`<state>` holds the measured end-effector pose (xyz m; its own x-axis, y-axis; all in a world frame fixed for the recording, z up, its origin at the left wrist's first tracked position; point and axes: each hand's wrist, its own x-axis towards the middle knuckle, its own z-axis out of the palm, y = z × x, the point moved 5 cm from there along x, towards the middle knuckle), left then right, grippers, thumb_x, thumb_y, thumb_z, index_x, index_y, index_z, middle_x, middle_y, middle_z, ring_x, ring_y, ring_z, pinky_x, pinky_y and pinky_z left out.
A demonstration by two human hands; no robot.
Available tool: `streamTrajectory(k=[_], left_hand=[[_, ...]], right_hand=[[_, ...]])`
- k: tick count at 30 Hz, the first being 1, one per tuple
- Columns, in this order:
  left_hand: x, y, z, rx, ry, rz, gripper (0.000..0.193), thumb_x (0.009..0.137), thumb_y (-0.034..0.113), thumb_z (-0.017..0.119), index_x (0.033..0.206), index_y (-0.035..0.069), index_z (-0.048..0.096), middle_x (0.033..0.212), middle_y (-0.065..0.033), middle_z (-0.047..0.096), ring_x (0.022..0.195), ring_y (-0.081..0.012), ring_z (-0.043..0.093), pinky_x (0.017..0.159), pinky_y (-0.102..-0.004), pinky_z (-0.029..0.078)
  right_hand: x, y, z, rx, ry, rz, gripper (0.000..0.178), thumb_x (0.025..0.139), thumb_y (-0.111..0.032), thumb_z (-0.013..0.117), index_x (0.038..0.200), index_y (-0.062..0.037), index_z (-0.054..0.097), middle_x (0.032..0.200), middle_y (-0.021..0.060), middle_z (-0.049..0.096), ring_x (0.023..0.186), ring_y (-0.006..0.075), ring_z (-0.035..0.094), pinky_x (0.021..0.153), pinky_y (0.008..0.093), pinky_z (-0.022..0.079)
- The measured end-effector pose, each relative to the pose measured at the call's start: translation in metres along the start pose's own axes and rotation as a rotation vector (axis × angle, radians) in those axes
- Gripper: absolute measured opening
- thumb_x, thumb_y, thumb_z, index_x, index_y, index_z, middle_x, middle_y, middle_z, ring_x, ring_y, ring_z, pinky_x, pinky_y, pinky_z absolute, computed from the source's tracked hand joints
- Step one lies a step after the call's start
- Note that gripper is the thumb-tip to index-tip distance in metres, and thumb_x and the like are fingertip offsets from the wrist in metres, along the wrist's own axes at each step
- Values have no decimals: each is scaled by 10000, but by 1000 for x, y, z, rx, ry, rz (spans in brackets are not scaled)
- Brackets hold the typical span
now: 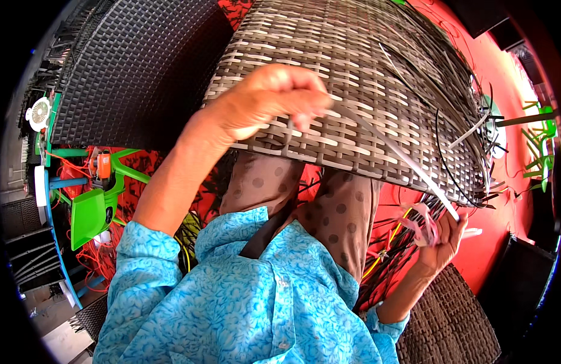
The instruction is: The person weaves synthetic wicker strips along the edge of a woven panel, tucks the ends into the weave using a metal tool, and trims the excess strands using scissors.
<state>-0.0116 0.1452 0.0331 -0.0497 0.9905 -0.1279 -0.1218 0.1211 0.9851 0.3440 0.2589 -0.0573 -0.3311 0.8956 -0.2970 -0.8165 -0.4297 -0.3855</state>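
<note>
A large woven panel (280,54) of grey-brown flat strips rests over my knees. Over its near part, my left hand (274,100) is closed in a pinch on a pale grey flat weaving strip (408,159). A short end hangs below those fingers, by the panel's near edge. The strip runs slantwise down to my right hand (441,242), which is low at the right, past the panel's corner, with its fingers closed round it. Crumpled pinkish see-through material (422,225) lies against the right hand; I cannot tell what it is.
Loose dark strips (438,67) lie along the panel's right side, ends sticking out. A darker woven piece (129,73) stands at the left. Green chair-like frames (89,218), an orange tool (102,166) and a small white fan (39,114) are further left. The floor (475,261) is red.
</note>
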Motion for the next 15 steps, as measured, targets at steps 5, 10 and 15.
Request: streamTrajectory(k=[5, 10, 15], left_hand=[[-29, -18, -59, -188, 166, 114, 182, 887, 228, 626, 903, 46, 615, 698, 1, 550, 638, -116, 538, 735, -288, 478], [-54, -43, -105, -446, 400, 79, 196, 934, 271, 558, 886, 82, 538, 653, 28, 433, 694, -149, 478, 794, -329, 439], [-66, -44, -103, -123, 672, 59, 214, 923, 226, 581, 1047, 52, 572, 849, 3, 569, 817, -133, 547, 802, -273, 450]], right_hand=[[-22, -70, -73, -37, 286, -173, 263, 928, -238, 590, 715, -109, 506, 544, -51, 238, 484, 53, 213, 479, 206, 193], [-36, -113, -125, -162, 269, -290, 190, 916, -271, 606, 850, -93, 588, 628, -37, 411, 492, 48, 257, 458, 204, 233], [-46, -98, -106, -458, 305, -392, 221, 924, -322, 586, 976, -108, 613, 708, -36, 524, 462, 54, 268, 441, 220, 277]])
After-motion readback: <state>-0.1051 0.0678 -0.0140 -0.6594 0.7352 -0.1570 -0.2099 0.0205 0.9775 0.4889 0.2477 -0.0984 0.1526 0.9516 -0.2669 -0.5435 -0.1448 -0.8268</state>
